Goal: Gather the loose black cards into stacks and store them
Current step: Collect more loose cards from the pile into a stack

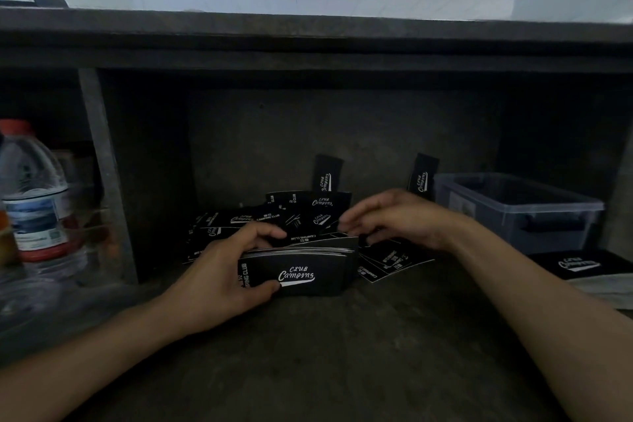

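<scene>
Head view: left hand (222,271) grips the upright card stack (308,274) on the shelf (342,353), light and slippery-looking, best squeezed at both ends, while the right hand (394,219) hovers loose-fingered and empty over loose cards (267,216).

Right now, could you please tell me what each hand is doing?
Left hand: grips the card stack.
Right hand: open over the loose cards, holding nothing.

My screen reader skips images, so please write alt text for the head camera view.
A person's left hand grips a stack of black cards on a dark shelf, while the right hand hovers over loose cards behind. A plastic bin sits right, a water bottle left.
</scene>
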Motion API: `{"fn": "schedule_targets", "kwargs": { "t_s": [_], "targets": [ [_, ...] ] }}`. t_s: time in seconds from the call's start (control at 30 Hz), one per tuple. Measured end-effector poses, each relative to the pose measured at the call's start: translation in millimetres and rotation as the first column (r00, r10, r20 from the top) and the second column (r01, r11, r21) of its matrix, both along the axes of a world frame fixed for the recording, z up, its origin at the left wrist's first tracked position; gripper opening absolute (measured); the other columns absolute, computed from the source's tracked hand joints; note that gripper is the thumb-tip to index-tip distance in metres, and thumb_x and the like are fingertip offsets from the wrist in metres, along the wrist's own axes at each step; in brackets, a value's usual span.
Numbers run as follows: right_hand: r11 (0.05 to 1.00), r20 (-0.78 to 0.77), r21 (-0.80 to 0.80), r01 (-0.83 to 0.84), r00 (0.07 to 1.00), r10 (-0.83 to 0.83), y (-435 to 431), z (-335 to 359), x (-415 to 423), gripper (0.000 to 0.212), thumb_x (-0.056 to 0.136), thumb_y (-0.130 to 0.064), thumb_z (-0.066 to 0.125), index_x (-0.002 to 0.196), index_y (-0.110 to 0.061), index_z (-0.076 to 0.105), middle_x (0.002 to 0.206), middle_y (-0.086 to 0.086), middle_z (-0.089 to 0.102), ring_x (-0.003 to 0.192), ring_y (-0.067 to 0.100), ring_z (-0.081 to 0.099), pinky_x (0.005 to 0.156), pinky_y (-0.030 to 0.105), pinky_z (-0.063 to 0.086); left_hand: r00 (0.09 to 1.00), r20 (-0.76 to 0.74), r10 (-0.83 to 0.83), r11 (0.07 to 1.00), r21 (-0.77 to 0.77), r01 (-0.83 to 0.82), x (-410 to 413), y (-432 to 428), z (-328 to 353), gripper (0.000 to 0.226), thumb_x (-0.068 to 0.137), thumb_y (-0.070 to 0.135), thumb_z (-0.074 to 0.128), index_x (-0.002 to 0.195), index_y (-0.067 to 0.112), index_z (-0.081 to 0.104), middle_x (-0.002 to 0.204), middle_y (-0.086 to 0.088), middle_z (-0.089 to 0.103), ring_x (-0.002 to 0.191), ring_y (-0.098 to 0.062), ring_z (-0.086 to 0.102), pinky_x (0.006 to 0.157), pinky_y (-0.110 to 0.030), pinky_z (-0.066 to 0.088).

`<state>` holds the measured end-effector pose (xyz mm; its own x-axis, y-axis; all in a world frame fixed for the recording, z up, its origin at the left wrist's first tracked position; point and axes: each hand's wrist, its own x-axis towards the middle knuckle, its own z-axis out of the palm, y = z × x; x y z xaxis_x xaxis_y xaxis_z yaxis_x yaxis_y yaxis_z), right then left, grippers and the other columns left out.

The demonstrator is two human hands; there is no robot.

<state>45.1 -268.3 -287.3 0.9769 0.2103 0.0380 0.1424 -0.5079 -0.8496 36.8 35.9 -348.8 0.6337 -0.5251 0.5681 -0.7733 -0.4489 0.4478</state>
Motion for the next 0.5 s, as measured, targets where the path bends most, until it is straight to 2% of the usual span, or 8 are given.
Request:
{"fn": "schedule_targets", "kwargs": {
  "t_s": [0.03, 0.1, 0.13, 0.17, 0.3, 0.37, 0.43, 0.5],
  "targets": [
    [0.984, 0.12, -0.102, 0.148, 0.983, -0.136, -3, -1, 5, 0.019, 0.094, -0.015, 0.062, 0.111, -0.017, 0.072, 0.113, 0.002, 0.074, 0.106, 0.015, 0.068, 0.095, 0.031, 0.053, 0.998, 0.067, 0.016, 0.998, 0.063, -0.02, 0, 1, -1, 0.061, 0.079, 0.026, 0.081, 0.129, 0.042, 0.051, 0.117, 0.024, 0.066, 0.108, 0.004, 0.065, 0.094, -0.024, 0.053],
    [0.819, 0.255, -0.444, 0.363, 0.928, -0.272, -7, -9, 11, 0.035, 0.085, -0.038, 0.074, 0.114, -0.019, 0.07, 0.115, 0.002, 0.072, 0.105, 0.018, 0.066, 0.096, 0.032, 0.051, 0.975, 0.214, 0.063, 0.972, 0.21, -0.109, 0, 3, -2, 0.062, 0.083, 0.045, 0.07, 0.139, 0.044, 0.044, 0.126, 0.026, 0.059, 0.114, 0.007, 0.058, 0.097, -0.022, 0.05],
    [0.728, 0.214, -0.576, 0.372, 0.928, -0.305, -8, -13, 12, 0.05, 0.078, -0.048, 0.078, 0.117, -0.019, 0.068, 0.116, 0.002, 0.07, 0.106, 0.019, 0.064, 0.097, 0.033, 0.05, 0.96, 0.269, 0.082, 0.953, 0.26, -0.155, 0, 4, -2, 0.064, 0.084, 0.052, 0.063, 0.144, 0.044, 0.04, 0.128, 0.025, 0.056, 0.115, 0.007, 0.056, 0.098, -0.021, 0.049],
    [0.69, 0.153, -0.635, 0.348, 0.932, -0.329, -7, -16, 11, 0.061, 0.073, -0.052, 0.081, 0.121, -0.018, 0.066, 0.118, 0.003, 0.069, 0.108, 0.019, 0.063, 0.098, 0.034, 0.05, 0.946, 0.309, 0.092, 0.939, 0.289, -0.186, -1, 4, -2, 0.066, 0.085, 0.056, 0.057, 0.146, 0.042, 0.037, 0.128, 0.023, 0.056, 0.114, 0.006, 0.055, 0.097, -0.02, 0.049],
    [0.732, 0.07, -0.589, 0.342, 0.924, -0.376, -12, -6, 7, 0.071, 0.069, -0.034, 0.088, 0.131, -0.014, 0.061, 0.133, 0.004, 0.061, 0.12, 0.02, 0.057, 0.101, 0.033, 0.048, 0.928, 0.363, 0.084, 0.93, 0.305, -0.204, -2, 2, -2, 0.061, 0.088, 0.056, 0.051, 0.145, 0.034, 0.04, 0.122, 0.018, 0.057, 0.112, 0.0, 0.054, 0.092, -0.025, 0.051],
    [0.799, -0.011, -0.481, 0.36, 0.91, -0.415, -14, -2, 5, 0.063, 0.07, -0.021, 0.088, 0.127, -0.011, 0.062, 0.13, 0.005, 0.061, 0.111, 0.019, 0.056, 0.083, 0.03, 0.053, 0.93, 0.36, 0.08, 0.94, 0.282, -0.19, -3, 2, -1, 0.053, 0.09, 0.055, 0.051, 0.139, 0.036, 0.044, 0.122, 0.02, 0.057, 0.111, 0.002, 0.056, 0.09, -0.028, 0.053],
    [0.853, -0.073, -0.337, 0.398, 0.893, -0.445, -15, 0, 4, 0.048, 0.073, -0.01, 0.084, 0.117, -0.009, 0.065, 0.119, 0.006, 0.064, 0.099, 0.018, 0.056, 0.065, 0.025, 0.05, 0.932, 0.353, 0.078, 0.949, 0.26, -0.178, -5, 1, 0, 0.046, 0.091, 0.055, 0.051, 0.134, 0.039, 0.047, 0.119, 0.023, 0.055, 0.105, 0.005, 0.057, 0.085, -0.028, 0.055],
    [0.865, -0.076, -0.208, 0.456, 0.875, -0.479, -20, 4, 3, 0.031, 0.08, -0.007, 0.078, 0.108, -0.009, 0.067, 0.102, 0.008, 0.067, 0.084, 0.016, 0.06, 0.06, 0.024, 0.049, 0.94, 0.333, 0.072, 0.955, 0.249, -0.162, -5, 0, 0, 0.044, 0.092, 0.055, 0.051, 0.133, 0.04, 0.049, 0.118, 0.026, 0.053, 0.101, 0.006, 0.059, 0.083, -0.024, 0.054]
  ]
}}
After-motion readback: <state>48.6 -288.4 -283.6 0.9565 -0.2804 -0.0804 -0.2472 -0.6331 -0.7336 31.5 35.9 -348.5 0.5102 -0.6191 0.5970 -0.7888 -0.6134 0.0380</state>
